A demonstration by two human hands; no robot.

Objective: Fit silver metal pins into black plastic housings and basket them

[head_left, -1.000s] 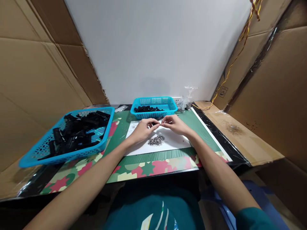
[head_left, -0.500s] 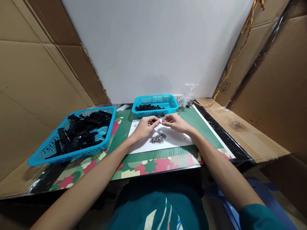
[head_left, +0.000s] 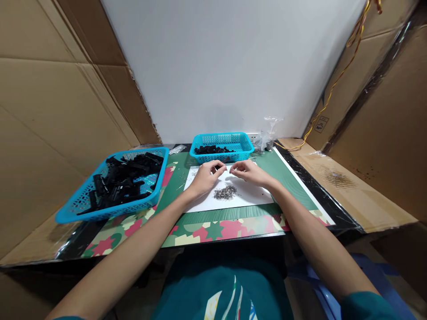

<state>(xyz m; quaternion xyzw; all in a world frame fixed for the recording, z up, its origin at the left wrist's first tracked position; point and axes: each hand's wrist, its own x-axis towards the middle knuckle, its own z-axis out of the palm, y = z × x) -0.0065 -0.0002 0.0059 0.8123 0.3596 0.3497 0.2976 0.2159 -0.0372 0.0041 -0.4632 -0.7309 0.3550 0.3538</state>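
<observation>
Over a white sheet [head_left: 256, 197] my left hand [head_left: 207, 176] is closed in a pinch, with a dark bit showing between thumb and fingers, too small to name. Just to its right, my right hand [head_left: 250, 173] also pinches with thumb and forefinger; whatever it may hold is too tiny to make out. The fingertips of both hands face each other across a narrow gap. Below them on the sheet lies a heap of small silvery metal pieces [head_left: 225, 193], perhaps pins or screws.
A large blue basket [head_left: 110, 214] with black plastic parts [head_left: 123, 178] stands at the left. Behind my hands is a smaller blue basket [head_left: 248, 151] with black pieces. Clear plastic bags [head_left: 263, 140] lie beside it. Cardboard walls [head_left: 376, 120] flank the table.
The whole view has shifted, so the table appears slightly further right. Both hands stay pinched above the sheet, their fingertips still close together.
</observation>
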